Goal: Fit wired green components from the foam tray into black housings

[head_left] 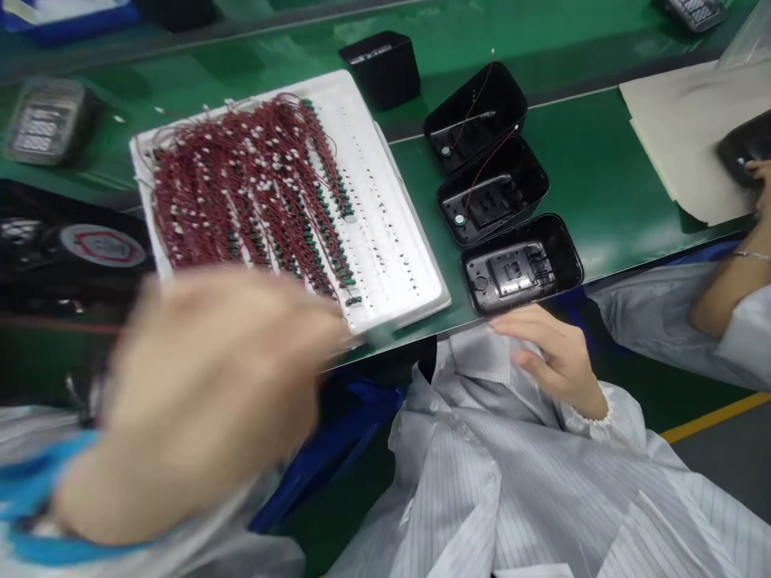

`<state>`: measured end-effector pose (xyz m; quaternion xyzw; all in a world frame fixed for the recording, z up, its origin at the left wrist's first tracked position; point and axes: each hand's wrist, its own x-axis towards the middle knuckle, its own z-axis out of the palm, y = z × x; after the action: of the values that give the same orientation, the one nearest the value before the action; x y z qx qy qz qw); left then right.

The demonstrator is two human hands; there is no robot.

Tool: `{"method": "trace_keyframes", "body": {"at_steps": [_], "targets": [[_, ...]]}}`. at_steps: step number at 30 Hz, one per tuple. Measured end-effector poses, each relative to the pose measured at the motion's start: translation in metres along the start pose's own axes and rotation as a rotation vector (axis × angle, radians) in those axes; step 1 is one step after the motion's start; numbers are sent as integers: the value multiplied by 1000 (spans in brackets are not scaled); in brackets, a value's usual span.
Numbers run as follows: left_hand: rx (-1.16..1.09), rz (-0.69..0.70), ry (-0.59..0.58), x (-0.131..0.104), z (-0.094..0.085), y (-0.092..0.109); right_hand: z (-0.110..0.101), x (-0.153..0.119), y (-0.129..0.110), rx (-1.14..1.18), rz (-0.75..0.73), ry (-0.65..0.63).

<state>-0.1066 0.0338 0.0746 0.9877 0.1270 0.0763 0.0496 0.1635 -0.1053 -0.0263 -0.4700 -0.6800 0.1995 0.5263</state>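
My left hand (222, 377), smeared by motion, is in front of the near edge of a white foam tray (391, 233). Its fingers look pinched together, and a blurred greenish bit shows at their tips, too smeared to name. Rows of dark red wire leads (241, 177) with white connectors and small green parts stand in the tray. My right hand (551, 353) holds nothing, fingers stretched out by the table edge, close below the nearest black plastic housing (521, 269). Behind that lie a second black housing (494, 193) and a third (475, 116), each with a round part and a thin red lead.
Another black housing (385, 72) stands behind the tray. At the right, a person's hand (764, 181) touches a black item on brown paper (680, 136). A clear box (48, 120) and a black object with a red-and-white label (102, 245) are at the left.
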Motion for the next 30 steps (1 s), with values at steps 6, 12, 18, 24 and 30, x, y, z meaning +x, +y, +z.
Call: {"method": "trace_keyframes", "body": {"at_steps": [6, 12, 18, 24, 30], "targets": [[-35, 84, 109, 41, 51, 55, 4, -2, -1, 57, 107, -204], [248, -27, 736, 62, 90, 89, -6, -3, 10, 277, 440, 8], [-386, -390, 738, 60, 130, 112, -5, 0, 17, 541, 443, 223], [-852, -564, 554, 70, 146, 97, 15, 5, 17, 188, 281, 252], [-1191, -646, 324, 67, 128, 67, 3, 16, 15, -233, -16, 33]]}}
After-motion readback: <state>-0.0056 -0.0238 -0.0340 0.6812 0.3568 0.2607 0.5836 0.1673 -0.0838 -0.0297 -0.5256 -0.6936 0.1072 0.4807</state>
